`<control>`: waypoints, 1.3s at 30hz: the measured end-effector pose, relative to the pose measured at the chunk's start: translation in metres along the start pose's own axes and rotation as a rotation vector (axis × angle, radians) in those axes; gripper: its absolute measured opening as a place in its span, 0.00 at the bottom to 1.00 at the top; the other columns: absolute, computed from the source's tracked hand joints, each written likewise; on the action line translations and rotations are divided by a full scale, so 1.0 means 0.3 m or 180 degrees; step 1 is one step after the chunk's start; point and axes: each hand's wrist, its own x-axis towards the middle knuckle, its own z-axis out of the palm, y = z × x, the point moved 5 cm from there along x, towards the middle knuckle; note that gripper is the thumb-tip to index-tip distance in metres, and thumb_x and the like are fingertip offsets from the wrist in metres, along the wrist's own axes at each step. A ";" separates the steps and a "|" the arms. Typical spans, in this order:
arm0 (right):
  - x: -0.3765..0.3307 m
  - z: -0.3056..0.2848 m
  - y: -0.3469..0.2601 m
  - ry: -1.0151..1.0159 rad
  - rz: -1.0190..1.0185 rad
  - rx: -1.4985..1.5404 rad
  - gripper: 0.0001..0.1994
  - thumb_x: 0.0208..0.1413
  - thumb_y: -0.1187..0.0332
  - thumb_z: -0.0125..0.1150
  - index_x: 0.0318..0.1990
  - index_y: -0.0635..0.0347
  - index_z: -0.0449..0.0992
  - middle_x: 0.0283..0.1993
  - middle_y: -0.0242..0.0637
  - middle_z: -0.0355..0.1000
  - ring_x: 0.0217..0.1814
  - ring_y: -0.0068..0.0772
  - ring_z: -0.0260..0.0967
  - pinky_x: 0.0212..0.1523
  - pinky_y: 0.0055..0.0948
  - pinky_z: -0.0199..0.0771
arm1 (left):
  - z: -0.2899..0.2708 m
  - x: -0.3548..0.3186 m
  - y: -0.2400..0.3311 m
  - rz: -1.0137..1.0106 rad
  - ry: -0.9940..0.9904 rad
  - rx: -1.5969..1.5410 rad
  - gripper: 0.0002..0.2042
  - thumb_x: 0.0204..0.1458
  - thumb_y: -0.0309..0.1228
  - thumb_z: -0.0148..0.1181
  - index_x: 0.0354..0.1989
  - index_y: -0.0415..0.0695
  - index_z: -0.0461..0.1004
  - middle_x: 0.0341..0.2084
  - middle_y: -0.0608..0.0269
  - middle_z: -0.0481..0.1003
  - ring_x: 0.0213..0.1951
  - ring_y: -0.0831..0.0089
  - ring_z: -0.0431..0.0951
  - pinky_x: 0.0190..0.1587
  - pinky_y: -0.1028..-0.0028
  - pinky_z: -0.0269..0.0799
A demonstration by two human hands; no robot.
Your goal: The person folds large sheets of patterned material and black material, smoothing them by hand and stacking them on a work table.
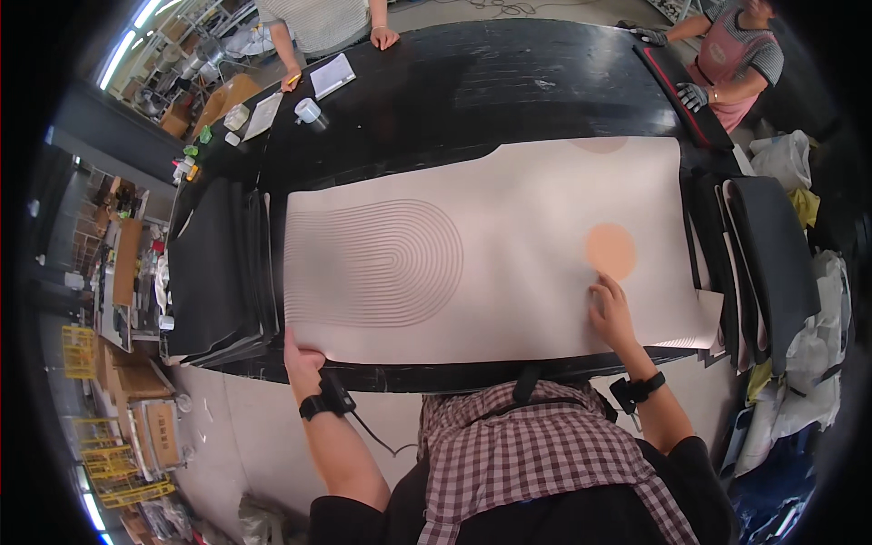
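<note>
A large pale pinkish sheet (527, 272), mat-like, lies across the black table in front of me. Nested brown arches are printed on its left part and an orange circle (610, 252) on its right part. My left hand (303, 357) is closed at the sheet's near left corner, some fingers hidden from sight. On the sheet just below the orange circle rests my right hand (612, 313), its fingers apart and slightly bent, holding nothing. Both wrists carry black strapped devices.
Dark sheets are stacked left (218, 272); dark and pale sheets (772, 254) hang over the right end. Across the black table (409, 100), one person holds a yellow pen near papers and a white mug (307, 111). Another, wearing gloves, touches a dark red-edged piece (683, 95).
</note>
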 end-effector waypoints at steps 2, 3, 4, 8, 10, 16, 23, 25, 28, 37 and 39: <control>-0.011 0.010 -0.046 0.0016 -0.0062 0.0031 0.13 0.44 0.74 0.55 0.40 0.62 0.70 0.51 0.49 0.64 0.55 0.50 0.60 0.54 0.39 0.60 | 0.181 -0.118 0.098 0.0895 0.0246 -0.1254 0.12 0.51 0.36 0.55 0.25 0.39 0.73 0.13 0.68 0.65 0.16 0.76 0.66 0.19 0.75 0.61; -0.009 -0.002 -0.068 0.0030 -0.0045 0.0025 0.13 0.44 0.74 0.55 0.40 0.62 0.70 0.51 0.49 0.64 0.55 0.50 0.60 0.54 0.39 0.60 | 0.252 -0.190 0.143 0.1369 0.0077 -0.0440 0.11 0.50 0.33 0.55 0.31 0.35 0.72 0.23 0.60 0.70 0.23 0.69 0.71 0.28 0.71 0.66; -0.002 -0.001 -0.077 -0.0330 0.0265 0.0523 0.11 0.46 0.74 0.55 0.40 0.63 0.71 0.48 0.46 0.67 0.52 0.47 0.63 0.52 0.37 0.62 | 0.321 -0.265 0.169 0.1825 -0.0090 0.0376 0.13 0.50 0.31 0.56 0.36 0.31 0.71 0.33 0.52 0.75 0.30 0.63 0.75 0.36 0.67 0.71; 0.054 0.036 -0.164 -0.0758 0.0978 0.2489 0.10 0.55 0.68 0.51 0.41 0.64 0.71 0.40 0.39 0.72 0.45 0.35 0.69 0.48 0.31 0.67 | 0.600 -0.547 -0.064 0.5755 0.0100 0.5570 0.13 0.40 0.21 0.55 0.37 0.32 0.73 0.30 0.53 0.75 0.29 0.55 0.76 0.35 0.64 0.72; 0.081 0.039 -0.238 -0.0822 0.1101 0.2941 0.15 0.57 0.62 0.48 0.44 0.65 0.69 0.42 0.40 0.71 0.47 0.33 0.68 0.49 0.31 0.66 | 0.645 -0.626 -0.167 0.6424 0.0265 0.4155 0.21 0.38 0.20 0.54 0.47 0.41 0.70 0.27 0.59 0.74 0.27 0.58 0.75 0.31 0.65 0.71; 0.102 0.111 -0.261 -0.1022 0.1756 0.4328 0.41 0.55 0.36 0.27 0.60 0.69 0.52 0.55 0.54 0.61 0.57 0.41 0.61 0.55 0.35 0.62 | 0.485 -0.358 -0.300 0.3582 -0.1282 0.5604 0.34 0.36 0.19 0.55 0.56 0.63 0.63 0.19 0.64 0.63 0.23 0.66 0.70 0.24 0.67 0.67; 0.224 0.275 -0.213 -0.0782 0.2000 0.1878 0.36 0.48 0.45 0.56 0.53 0.70 0.63 0.35 0.44 0.74 0.33 0.34 0.73 0.36 0.32 0.72 | 0.408 -0.371 -0.217 0.3990 -0.1350 0.4570 0.27 0.30 0.18 0.55 0.42 0.59 0.76 0.20 0.64 0.60 0.24 0.65 0.67 0.26 0.67 0.65; 0.303 0.339 -0.224 -0.0856 0.1714 0.1252 0.29 0.47 0.47 0.57 0.44 0.67 0.69 0.29 0.41 0.74 0.31 0.34 0.73 0.35 0.33 0.72 | 0.369 -0.376 -0.189 0.4123 -0.1123 0.4507 0.26 0.29 0.18 0.54 0.41 0.57 0.77 0.20 0.64 0.60 0.24 0.65 0.66 0.26 0.69 0.64; 0.414 0.395 -0.305 -0.1072 0.1182 0.0221 0.20 0.45 0.51 0.58 0.29 0.63 0.76 0.21 0.37 0.73 0.29 0.36 0.72 0.34 0.34 0.71 | 0.320 -0.361 -0.105 0.4218 -0.0810 0.3920 0.25 0.31 0.18 0.54 0.41 0.56 0.77 0.19 0.63 0.59 0.23 0.64 0.65 0.27 0.71 0.64; 0.611 0.504 -1.109 -0.0920 -0.0420 0.1252 0.15 0.48 0.57 0.57 0.25 0.62 0.70 0.24 0.46 0.70 0.30 0.49 0.69 0.32 0.41 0.67 | -0.174 0.013 -0.094 0.1960 0.0597 0.0843 0.16 0.47 0.18 0.51 0.44 0.45 0.75 0.39 0.60 0.71 0.41 0.69 0.72 0.44 0.75 0.67; 0.631 0.551 -1.060 -0.0811 0.0049 0.1503 0.16 0.48 0.56 0.55 0.26 0.62 0.73 0.24 0.45 0.70 0.31 0.49 0.69 0.33 0.41 0.67 | -0.198 0.004 -0.136 0.1476 0.1128 0.2023 0.14 0.49 0.19 0.49 0.44 0.42 0.74 0.42 0.59 0.73 0.42 0.70 0.73 0.43 0.74 0.68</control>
